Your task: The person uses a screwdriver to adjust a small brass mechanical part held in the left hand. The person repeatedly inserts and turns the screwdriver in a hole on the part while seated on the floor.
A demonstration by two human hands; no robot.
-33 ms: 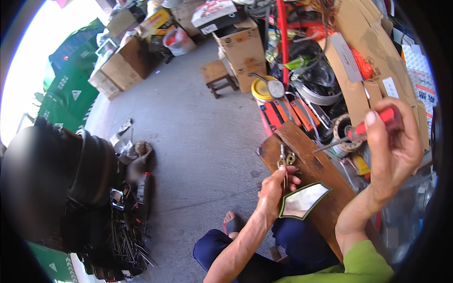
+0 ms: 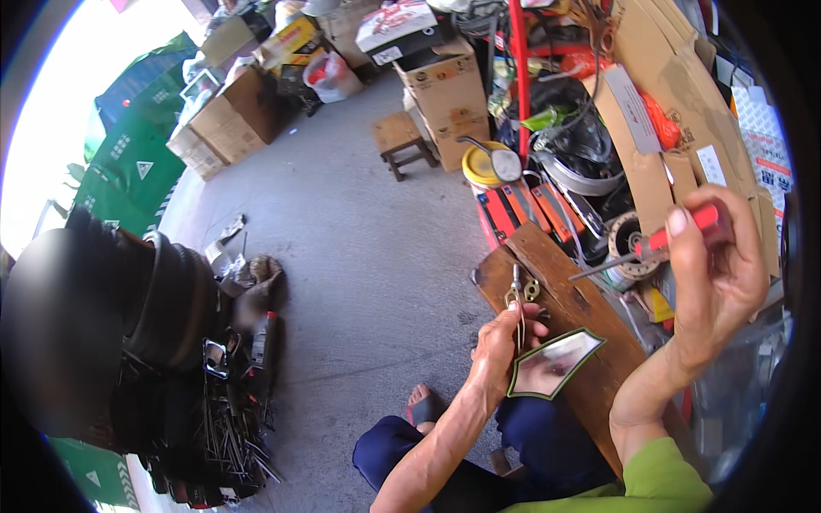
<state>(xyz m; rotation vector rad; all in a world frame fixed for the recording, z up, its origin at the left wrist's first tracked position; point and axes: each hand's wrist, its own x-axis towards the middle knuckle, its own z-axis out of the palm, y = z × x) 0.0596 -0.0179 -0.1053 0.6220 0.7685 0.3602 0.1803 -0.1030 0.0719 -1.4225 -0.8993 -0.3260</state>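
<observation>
My left hand [image 2: 496, 342] is closed around the slim metal stem [image 2: 516, 282] of a rear-view mirror over the wooden bench. Beside those fingers the five-sided mirror glass [image 2: 556, 366], with a green rim, tilts above the bench edge; my fingers hide where stem and mirror join. Small brass-coloured ring pieces [image 2: 532, 291] show just past my fingertips. Raised to the right, my right hand [image 2: 714, 256] grips a screwdriver [image 2: 703, 221] by its red handle. Its thin shaft points left and slightly down over the bench, apart from the mirror.
The worn wooden bench [image 2: 590, 363] runs beside my knees. Behind it are orange-and-black boxes [image 2: 556, 214], a yellow-lidded tub [image 2: 481, 167] and large cardboard [image 2: 676, 77]. A small wooden stool [image 2: 400, 137] stands farther off. Black wheels [image 2: 167, 299] and metal tools [image 2: 235, 436] crowd the left.
The whole view has shifted slightly, so the surroundings sit a little lower and farther right. The mirror glass shows a darker reflection. Both hands keep their holds.
</observation>
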